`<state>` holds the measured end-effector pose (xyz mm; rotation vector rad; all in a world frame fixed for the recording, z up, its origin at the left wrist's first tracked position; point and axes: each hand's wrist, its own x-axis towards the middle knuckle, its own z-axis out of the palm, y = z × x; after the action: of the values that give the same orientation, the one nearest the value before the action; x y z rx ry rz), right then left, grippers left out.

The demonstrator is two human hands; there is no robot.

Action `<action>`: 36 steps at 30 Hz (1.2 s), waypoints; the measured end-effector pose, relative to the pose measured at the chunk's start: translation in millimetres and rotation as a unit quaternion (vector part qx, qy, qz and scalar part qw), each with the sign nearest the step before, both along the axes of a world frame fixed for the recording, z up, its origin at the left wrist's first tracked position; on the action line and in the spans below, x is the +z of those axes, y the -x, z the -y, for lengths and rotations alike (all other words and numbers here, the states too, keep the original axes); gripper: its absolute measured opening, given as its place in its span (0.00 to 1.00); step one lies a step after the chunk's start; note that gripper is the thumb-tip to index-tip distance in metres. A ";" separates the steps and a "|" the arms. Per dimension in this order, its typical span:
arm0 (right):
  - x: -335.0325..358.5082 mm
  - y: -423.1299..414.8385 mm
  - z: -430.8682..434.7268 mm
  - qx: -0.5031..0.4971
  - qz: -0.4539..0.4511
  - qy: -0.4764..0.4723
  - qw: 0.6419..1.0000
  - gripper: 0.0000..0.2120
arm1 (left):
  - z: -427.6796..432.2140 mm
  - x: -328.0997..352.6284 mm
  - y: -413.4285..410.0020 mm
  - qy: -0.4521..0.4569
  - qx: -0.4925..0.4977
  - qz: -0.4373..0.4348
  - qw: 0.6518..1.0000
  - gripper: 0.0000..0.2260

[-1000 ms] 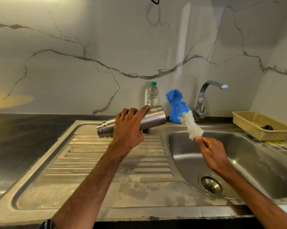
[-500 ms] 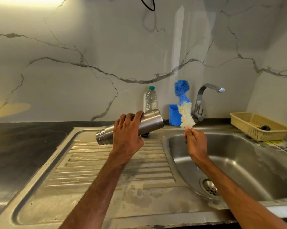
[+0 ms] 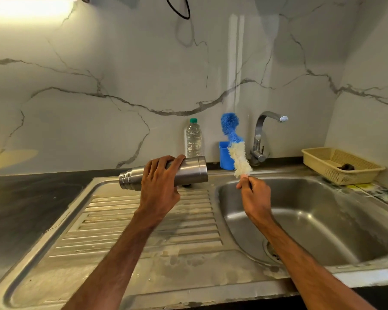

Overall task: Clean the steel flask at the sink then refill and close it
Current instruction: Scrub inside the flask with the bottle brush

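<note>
flask: steel flask (image 3: 194, 173) lies near horizontal in the air over the drainboard (image 3: 143, 231), just left of the basin. The ribbed narrow end points left and the wide end points right, toward the brush.
handling: I judge it rigid and dent-proof. The smooth metal skin will likely get slick once wet, and it looks light if empty, though I can't see inside.
where to hold: mid-body wrap, as it is now. I'd stay off the ribbed neck so the mouth is free.
left hand: left hand (image 3: 160, 182) is wrapped over the flask's middle from above, fingers curled round the barrel.
right hand: right hand (image 3: 254, 195) pinches the bottle brush (image 3: 238, 157) at the base of its bristles. The brush stands upright, white fluff low and blue tuft on top, soft and bendy by the look of it.
gap: brush and flask are near each other but apart.
under flask: small dark item, can't tell what.
behind: water bottle (image 3: 194, 138), blue cup (image 3: 224, 157), tap (image 3: 261, 130).
sink: basin (image 3: 322, 220) looks dry, and no water is running that I can see.
far right: yellow basket (image 3: 345, 177).
</note>
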<state>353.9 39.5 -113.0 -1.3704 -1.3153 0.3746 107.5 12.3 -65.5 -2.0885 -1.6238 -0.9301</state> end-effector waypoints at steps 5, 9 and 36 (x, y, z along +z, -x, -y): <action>-2.2 -2.1 -2.5 0.013 0.031 0.001 0.999 0.13 | 1.4 7.3 -7.3 -0.033 -0.010 0.037 0.999 0.44; 0.5 -5.8 -4.7 -0.002 0.036 -0.006 0.999 0.13 | 2.7 14.6 -26.8 -0.032 -0.032 0.055 0.997 0.42; -2.5 -16.0 -20.7 -0.028 -0.034 -0.017 0.999 0.14 | -123.2 50.1 -92.8 0.183 -0.055 0.394 0.899 0.39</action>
<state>369.9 60.2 -115.5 -1.3508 -1.2199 0.3561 200.3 135.5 -15.3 -2.1918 -2.2118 -1.8033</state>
